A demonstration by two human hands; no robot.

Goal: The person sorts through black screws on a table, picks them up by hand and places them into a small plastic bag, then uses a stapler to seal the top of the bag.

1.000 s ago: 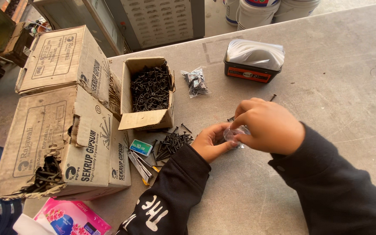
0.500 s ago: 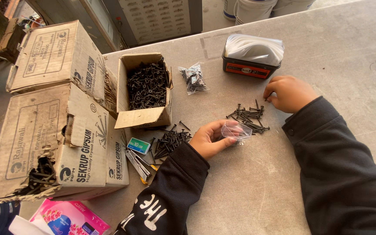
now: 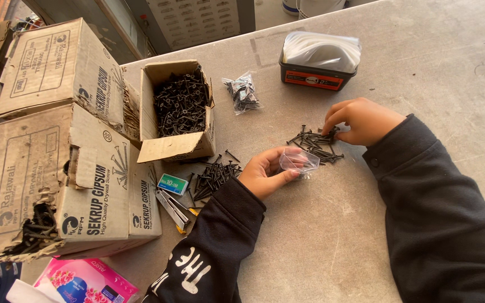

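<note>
Head view: two hands work over a grey table (image 3: 450, 50). Two loose heaps of black screws lie there, one heap (image 3: 316, 143) under the right hand (image 3: 363, 119), the other heap (image 3: 214, 175) just left of the left hand (image 3: 265, 173). Three cardboard boxes stand further left; the open box (image 3: 178, 109) is full of screws. One filled clear bag (image 3: 242, 92) lies beyond the hands.

The left grip is curled, thumb and fingers pinching one small empty clear bag (image 3: 298, 161). The right grip is pressed together, fingertips touching the heap beside that bag.
</note>
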